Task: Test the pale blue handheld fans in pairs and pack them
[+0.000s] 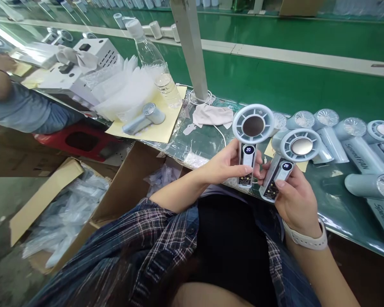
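In my left hand [232, 164] is a light-blue handheld fan [248, 158], upright, its round ring head facing me with a dark centre. My right hand [296, 198] grips a second handheld fan [283, 168], tilted to the right, with a silvery centre. Both small displays read 20, and circuit parts show at the lower end of each handle. The two handles are close together in front of my body, over the bench edge. To the right lie several more light-blue fans [355, 151], some lettered "Speed FAN".
A single fan [144, 119] lies on yellow paper [171, 128] beside clear plastic bags [124, 89] and a water bottle [166, 81]. A cloth [213, 115] rests by a metal post [192, 51]. Below left stands a carton [115, 187] of plastic wrap. Another person's arm [16, 102] is at far left.
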Tool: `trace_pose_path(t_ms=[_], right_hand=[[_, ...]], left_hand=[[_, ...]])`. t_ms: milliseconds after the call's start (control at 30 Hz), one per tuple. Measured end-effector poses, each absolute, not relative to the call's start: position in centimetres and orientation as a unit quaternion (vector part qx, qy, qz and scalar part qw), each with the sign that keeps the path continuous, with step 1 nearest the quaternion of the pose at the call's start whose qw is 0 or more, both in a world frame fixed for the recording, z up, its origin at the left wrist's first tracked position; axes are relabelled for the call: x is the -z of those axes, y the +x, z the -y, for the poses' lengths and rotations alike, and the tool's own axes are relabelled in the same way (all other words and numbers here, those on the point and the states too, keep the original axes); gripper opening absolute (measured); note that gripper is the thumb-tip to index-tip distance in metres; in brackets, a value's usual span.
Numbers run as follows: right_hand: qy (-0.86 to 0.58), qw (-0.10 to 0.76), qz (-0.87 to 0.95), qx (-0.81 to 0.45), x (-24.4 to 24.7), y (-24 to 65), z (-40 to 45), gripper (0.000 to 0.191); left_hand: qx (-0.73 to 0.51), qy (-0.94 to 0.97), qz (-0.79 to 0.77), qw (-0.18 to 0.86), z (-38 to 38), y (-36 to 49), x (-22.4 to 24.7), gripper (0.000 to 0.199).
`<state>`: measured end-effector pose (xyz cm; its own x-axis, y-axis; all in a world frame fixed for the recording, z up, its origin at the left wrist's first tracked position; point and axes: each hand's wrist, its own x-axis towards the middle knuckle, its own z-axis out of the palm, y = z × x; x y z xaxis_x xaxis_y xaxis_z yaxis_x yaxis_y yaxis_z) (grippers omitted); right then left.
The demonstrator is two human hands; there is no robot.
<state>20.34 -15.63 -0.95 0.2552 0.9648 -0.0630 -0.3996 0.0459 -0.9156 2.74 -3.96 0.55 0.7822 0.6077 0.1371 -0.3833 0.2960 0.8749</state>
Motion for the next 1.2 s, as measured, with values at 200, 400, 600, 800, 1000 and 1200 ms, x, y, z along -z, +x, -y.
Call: trace_pose_path(t_ms=[200,400,600,800,1000,1200], right_hand=[[-0.459,0.634,0.344,-0.519,1.2,20.6,15.8,0.03],[-0.463,0.645,0.299,-0.529,1.1,20.4,15.7,0.034],[-0.479,0.656,0.262,-0.521,1.5,20.2,15.4,0.025],[-0.485,0.647,0.292,-0.511,1.3,20.1,15.5,0.025],[-0.494,0.647,0.281,-0.508,1.2,20.1,15.0,0.025],[-0.492,0.656,0.255,-0.512,1.4,20.1,15.1,0.027]], left_hand=[[-0.329,0.486,-0.093,0.804,3.8,2.9,-0.2,0.044],[-0.337,0.511,-0.118,0.782,3.6,3.1,1.0,0.051],[-0.372,0.461,-0.177,0.786,3.2,3.5,1.5,0.059],[-0.321,0.521,-0.157,0.775,2.8,3.1,1.1,0.058],[-0.319,0.561,-0.2,0.737,2.4,2.8,0.6,0.059],[-0.325,0.549,-0.201,0.743,2.4,2.9,0.8,0.057]])
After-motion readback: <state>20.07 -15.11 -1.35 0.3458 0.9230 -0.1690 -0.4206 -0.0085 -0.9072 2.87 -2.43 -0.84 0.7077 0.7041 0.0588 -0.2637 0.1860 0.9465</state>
